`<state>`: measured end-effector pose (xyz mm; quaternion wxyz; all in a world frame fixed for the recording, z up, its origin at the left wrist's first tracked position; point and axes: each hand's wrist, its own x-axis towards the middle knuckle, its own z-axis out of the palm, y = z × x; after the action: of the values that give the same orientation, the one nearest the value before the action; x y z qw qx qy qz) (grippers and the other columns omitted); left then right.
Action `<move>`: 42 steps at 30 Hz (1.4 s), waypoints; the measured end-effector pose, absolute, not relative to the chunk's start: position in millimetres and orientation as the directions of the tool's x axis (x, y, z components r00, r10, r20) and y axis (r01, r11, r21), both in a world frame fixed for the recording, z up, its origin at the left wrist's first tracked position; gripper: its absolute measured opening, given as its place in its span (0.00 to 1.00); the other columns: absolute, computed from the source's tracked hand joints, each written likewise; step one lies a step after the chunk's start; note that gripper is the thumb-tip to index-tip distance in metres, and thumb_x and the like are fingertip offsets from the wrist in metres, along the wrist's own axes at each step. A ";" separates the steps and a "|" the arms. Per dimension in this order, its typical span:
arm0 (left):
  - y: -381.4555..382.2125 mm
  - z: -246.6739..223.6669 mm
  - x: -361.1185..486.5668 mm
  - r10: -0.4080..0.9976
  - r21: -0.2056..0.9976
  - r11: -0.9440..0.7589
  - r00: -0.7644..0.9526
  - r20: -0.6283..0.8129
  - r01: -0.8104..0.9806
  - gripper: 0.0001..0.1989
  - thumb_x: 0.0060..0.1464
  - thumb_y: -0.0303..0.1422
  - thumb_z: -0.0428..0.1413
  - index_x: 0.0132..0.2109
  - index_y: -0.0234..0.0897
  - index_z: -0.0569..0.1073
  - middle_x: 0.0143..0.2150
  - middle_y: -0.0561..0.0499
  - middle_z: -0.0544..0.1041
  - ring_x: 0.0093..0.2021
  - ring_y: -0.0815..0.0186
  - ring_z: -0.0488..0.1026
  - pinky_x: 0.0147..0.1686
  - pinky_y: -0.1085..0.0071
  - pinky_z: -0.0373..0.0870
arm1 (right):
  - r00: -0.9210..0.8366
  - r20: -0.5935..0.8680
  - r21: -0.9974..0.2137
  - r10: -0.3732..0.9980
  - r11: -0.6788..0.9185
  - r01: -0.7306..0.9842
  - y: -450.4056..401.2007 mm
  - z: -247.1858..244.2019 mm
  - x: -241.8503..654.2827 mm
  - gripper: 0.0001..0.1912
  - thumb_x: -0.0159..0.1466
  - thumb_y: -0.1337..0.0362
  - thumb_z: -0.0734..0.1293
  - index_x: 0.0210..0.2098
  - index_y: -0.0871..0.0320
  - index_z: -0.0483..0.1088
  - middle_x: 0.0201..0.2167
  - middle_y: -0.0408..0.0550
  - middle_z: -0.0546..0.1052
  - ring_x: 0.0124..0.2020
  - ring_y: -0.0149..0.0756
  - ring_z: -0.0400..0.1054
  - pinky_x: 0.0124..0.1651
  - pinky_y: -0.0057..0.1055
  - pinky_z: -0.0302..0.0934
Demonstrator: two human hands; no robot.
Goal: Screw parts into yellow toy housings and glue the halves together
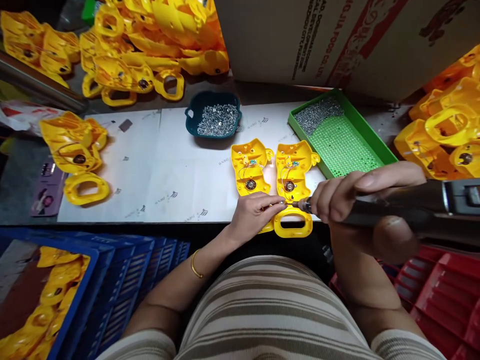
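Note:
My right hand is wrapped round a dark power screwdriver, whose bit points left. At the bit's tip, my left hand pinches a small shiny screw between thumb and fingers. Beneath lie two yellow plastic shell halves side by side, a left shell and a right shell. Each holds a small circuit board, thin wires and a round speaker-like part. The right shell's handle loop reaches the table's front edge; my left hand covers most of the left one's handle.
A dark teal basin and a green perforated tray hold small metal screws. Yellow shells are heaped behind, with more shells at right and a shell at left. A carton stands behind. Blue crates and red crates flank me.

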<state>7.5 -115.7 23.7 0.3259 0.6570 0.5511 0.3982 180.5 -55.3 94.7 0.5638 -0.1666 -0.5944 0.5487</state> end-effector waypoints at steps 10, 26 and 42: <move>-116.9 26.8 9.6 0.976 0.850 -0.219 0.126 0.180 0.479 0.06 0.56 0.31 0.60 0.39 0.35 0.81 0.35 0.47 0.83 0.32 0.67 0.79 0.35 0.74 0.74 | -0.269 0.419 -0.859 0.867 0.283 -0.426 -61.1 87.0 175.9 0.12 0.59 0.51 0.69 0.39 0.48 0.68 0.16 0.35 0.66 0.14 0.30 0.62 0.19 0.32 0.61; -116.5 25.7 11.1 0.952 0.731 -0.306 0.190 0.240 0.610 0.15 0.59 0.41 0.57 0.45 0.35 0.78 0.28 0.52 0.79 0.26 0.72 0.72 0.30 0.76 0.68 | -0.260 0.473 -0.820 0.842 0.312 -0.480 -61.0 89.3 171.8 0.15 0.59 0.54 0.69 0.44 0.51 0.73 0.16 0.38 0.68 0.15 0.31 0.61 0.17 0.30 0.60; -139.4 13.4 26.5 0.834 0.243 -0.541 0.478 0.276 0.805 0.24 0.55 0.53 0.55 0.51 0.42 0.73 0.59 0.47 0.72 0.59 0.55 0.64 0.59 0.57 0.50 | -0.179 0.510 -0.833 0.841 0.432 -0.345 -31.3 48.4 158.1 0.12 0.57 0.49 0.69 0.37 0.44 0.67 0.14 0.34 0.63 0.11 0.32 0.57 0.14 0.32 0.57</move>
<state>26.5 -139.4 13.4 0.0398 0.8586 0.4773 0.1826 158.1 -31.3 48.4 0.6055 -0.2101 -0.5912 0.4897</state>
